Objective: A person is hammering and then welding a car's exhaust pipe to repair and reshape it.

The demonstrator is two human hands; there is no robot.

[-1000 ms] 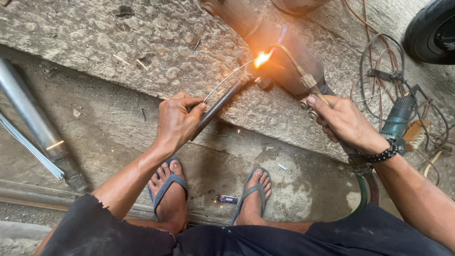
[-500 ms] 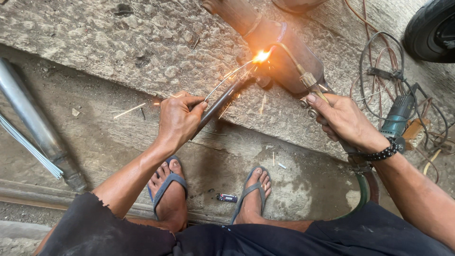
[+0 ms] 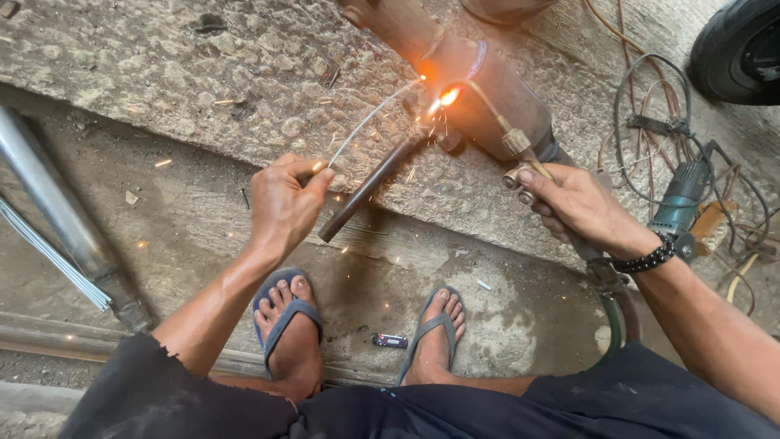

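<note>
Here, two bare hands bring a flame and a thin wire together at a rusty brown metal cylinder point(image 3: 496, 97) lying on a rough concrete slab point(image 3: 162, 73).

The left hand point(image 3: 284, 199) is pinched shut on a thin grey filler rod point(image 3: 370, 118), whose far tip sits at the glowing spot on the cylinder. The right hand point(image 3: 573, 203) is closed round the brass-coloured gas torch point(image 3: 508, 134), its curved nozzle ending in a bright orange flame point(image 3: 447, 97) that touches the cylinder, with sparks scattered around it. A dark narrow metal pipe point(image 3: 370, 187) leans from the slab's edge up towards the flame, between the two hands. Near the right wrist, which wears a black beaded bracelet point(image 3: 647, 260), lies a green angle grinder point(image 3: 678, 199) among tangled cables. Below are two feet in blue flip-flops point(image 3: 284, 317), with a small lighter point(image 3: 390, 341) between them.
</note>
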